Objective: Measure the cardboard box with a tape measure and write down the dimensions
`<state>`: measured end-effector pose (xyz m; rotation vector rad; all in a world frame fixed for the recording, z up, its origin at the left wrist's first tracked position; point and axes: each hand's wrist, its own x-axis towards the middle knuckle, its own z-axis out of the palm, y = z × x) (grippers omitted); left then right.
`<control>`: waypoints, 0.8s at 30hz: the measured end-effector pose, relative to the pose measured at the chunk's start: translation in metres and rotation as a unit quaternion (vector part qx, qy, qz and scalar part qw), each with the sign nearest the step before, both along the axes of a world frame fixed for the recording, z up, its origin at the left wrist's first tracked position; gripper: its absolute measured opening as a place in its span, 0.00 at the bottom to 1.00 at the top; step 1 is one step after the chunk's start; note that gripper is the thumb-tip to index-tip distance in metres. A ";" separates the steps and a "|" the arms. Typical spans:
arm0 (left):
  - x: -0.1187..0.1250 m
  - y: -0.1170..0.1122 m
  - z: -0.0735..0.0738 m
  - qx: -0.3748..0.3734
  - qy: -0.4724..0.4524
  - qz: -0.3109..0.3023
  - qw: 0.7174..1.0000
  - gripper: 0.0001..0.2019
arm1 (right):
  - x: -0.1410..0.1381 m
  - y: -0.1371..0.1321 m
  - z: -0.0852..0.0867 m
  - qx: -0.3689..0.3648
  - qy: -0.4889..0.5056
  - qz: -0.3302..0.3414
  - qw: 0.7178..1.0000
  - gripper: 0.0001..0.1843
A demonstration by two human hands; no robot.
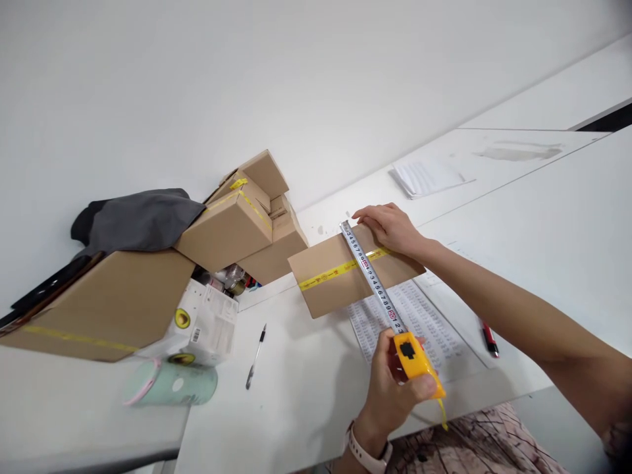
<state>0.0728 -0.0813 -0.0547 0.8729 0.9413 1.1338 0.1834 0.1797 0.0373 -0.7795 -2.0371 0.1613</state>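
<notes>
My left hand (395, 388) is wrapped around a yellow tape measure (417, 365) near the table's front edge. Its metal blade (370, 273) is pulled out and lies across a flat brown cardboard box (326, 263) with printed yellow tape along its middle. The blade's hooked end reaches the box's far edge. My right hand (390, 229) grips that far edge at the right, with its fingertips close to the blade's end. Part of its thumb is hidden. Beneath the box, printed sheets (409, 316) covered in figures lie on the white table.
Several cardboard boxes (222, 230) are stacked at the left, a dark grey cloth (143, 220) over them. Nearby are a white box with avocado pictures (212, 322) and a mint-green cup (190, 383). A pen (255, 355), a red-black pen (490, 339) and papers (427, 176) lie on the table.
</notes>
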 end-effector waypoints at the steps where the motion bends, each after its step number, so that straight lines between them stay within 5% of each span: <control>1: 0.000 0.001 -0.003 -0.003 -0.004 0.001 1.000 0.39 | 0.000 0.001 0.000 0.011 -0.009 0.002 1.000 0.20; 7: -0.002 0.004 -0.008 0.002 -0.004 0.010 1.000 0.37 | -0.001 0.005 -0.002 0.072 -0.074 -0.006 0.995 0.31; 17: 0.008 0.006 -0.014 -0.032 0.074 0.007 0.997 0.40 | -0.004 0.011 -0.006 0.099 -0.076 0.004 0.992 0.27; 24: -0.001 0.035 0.001 0.008 0.107 0.024 0.994 0.39 | -0.004 0.010 -0.006 0.100 -0.073 0.002 0.992 0.27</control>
